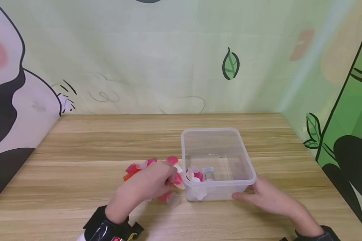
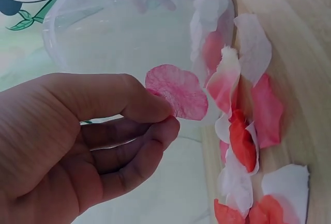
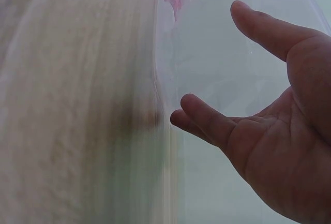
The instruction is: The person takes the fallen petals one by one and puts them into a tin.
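Note:
In the left wrist view, my left hand pinches a pink petal between thumb and fingertips, lifted over the table. From the head view, that same hand is above a loose pile of red, pink and white petals, just left of a clear plastic box. Several petals lie inside the box at its left end. My right hand is at the box's front right corner, thumb by the front wall. Its fingers are spread and fairly straight beside the clear side.
The box stands open at the top on a wood-grain table. A small pale rectangular piece shows at the box. Behind and beside the table hangs a printed backdrop. A pale petal lies near the box's front left corner.

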The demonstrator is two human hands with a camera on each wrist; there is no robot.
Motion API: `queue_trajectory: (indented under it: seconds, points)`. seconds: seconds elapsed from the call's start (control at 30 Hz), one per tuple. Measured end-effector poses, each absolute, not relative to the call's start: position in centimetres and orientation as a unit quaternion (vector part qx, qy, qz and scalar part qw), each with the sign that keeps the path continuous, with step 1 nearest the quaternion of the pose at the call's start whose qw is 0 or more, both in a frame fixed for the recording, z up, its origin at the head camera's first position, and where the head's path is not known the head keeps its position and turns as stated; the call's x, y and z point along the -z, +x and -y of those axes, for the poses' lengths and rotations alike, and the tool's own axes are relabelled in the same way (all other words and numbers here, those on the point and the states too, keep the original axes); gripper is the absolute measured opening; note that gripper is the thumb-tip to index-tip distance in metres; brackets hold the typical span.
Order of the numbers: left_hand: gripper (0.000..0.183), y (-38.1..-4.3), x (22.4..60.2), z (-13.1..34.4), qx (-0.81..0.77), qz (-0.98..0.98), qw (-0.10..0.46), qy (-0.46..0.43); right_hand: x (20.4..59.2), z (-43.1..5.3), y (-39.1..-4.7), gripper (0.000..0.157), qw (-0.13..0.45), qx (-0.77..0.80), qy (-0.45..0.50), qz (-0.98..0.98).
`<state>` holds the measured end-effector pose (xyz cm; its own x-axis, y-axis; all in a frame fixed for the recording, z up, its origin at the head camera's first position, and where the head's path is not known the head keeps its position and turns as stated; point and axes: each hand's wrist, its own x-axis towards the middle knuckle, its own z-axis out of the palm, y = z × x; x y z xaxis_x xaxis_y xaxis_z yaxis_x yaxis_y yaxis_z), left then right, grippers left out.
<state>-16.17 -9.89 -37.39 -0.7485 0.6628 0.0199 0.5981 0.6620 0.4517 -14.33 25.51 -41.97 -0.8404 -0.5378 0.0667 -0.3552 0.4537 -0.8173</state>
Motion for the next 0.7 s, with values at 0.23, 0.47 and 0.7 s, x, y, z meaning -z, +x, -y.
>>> queue_trajectory:
  seconds: [0.23, 0.47, 0.7]
  points:
    - [0.020, -16.18, 37.05, 10.13, -0.217, -0.915, 0.061, 0.334, 41.92, -25.49, -14.30, 0.104, 0.097, 0.446, -0.265, -0.849]
    - [0.024, -16.13, 36.64, 10.29, -0.239, -0.910, 0.005, 0.339, 41.97, -25.47, -14.30, 0.103, 0.095, 0.450, -0.268, -0.846]
    - [0.019, -16.31, 36.42, 10.27, -0.254, -0.894, -0.109, 0.352, 42.00, -25.36, -14.28, 0.105, 0.090, 0.448, -0.268, -0.848]
